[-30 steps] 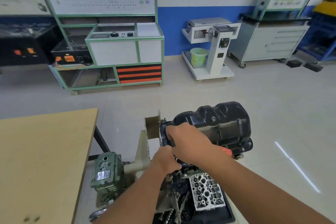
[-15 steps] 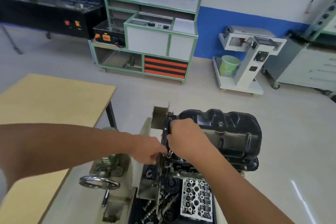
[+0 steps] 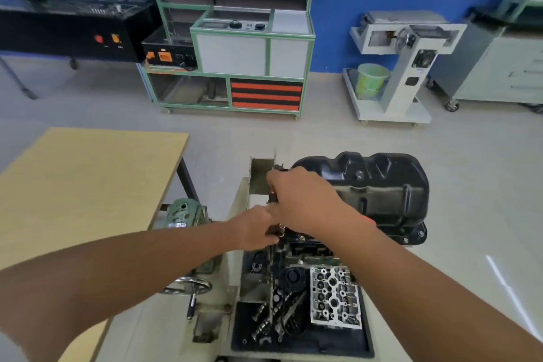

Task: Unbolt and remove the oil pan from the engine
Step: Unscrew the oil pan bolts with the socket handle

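Your wooden table (image 3: 88, 185) sits left; beyond it the green-framed trainer (image 3: 235, 47), then a pale bucket (image 3: 370, 79) (right of the trainer).

- Cream engine stand (image 3: 235, 214), bearing engine with black oil pan (image 3: 379, 185) on top.
- Below oil pan, dark tray (image 3: 296, 344) holding cylinder head (image 3: 335, 297) and loose parts.
- Left of stand, bare wooden table (image 3: 88, 179).

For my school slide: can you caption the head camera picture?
Both hands, left and right, work a small tool at the black oil pan.
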### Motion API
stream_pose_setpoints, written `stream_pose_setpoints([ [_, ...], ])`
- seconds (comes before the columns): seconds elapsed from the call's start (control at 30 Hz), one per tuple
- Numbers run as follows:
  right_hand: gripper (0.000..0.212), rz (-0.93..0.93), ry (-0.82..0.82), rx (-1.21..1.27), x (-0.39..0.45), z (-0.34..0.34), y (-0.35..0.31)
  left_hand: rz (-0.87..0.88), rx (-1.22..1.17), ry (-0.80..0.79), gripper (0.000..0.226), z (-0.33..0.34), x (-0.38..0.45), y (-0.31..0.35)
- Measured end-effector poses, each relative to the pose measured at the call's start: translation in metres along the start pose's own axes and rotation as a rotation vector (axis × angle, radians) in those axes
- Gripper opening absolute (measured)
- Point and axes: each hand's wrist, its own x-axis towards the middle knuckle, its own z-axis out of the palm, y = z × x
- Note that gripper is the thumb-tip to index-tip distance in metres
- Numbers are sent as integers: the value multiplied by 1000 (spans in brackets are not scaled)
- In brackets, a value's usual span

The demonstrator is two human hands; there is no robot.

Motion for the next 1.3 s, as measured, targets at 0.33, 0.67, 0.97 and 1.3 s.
stream_pose_setpoints([
  [0.33, 25, 52, -91, 167, 18, -14, 24, 72, 91, -209, 51, -11, 9, -23],
  [0.67, 19, 185, -187, 14, 15, -19, 16, -95, -189, 30, 15, 11, 35, -20],
  [0.97, 23, 218, -118, -39, 1, -20, 13, -130, -285, 44, 12, 16, 37, -27],
  [1.3, 20, 191, -88, 46, -9, -22, 16, -144, -326, 161, 10, 33, 29, -31],
])
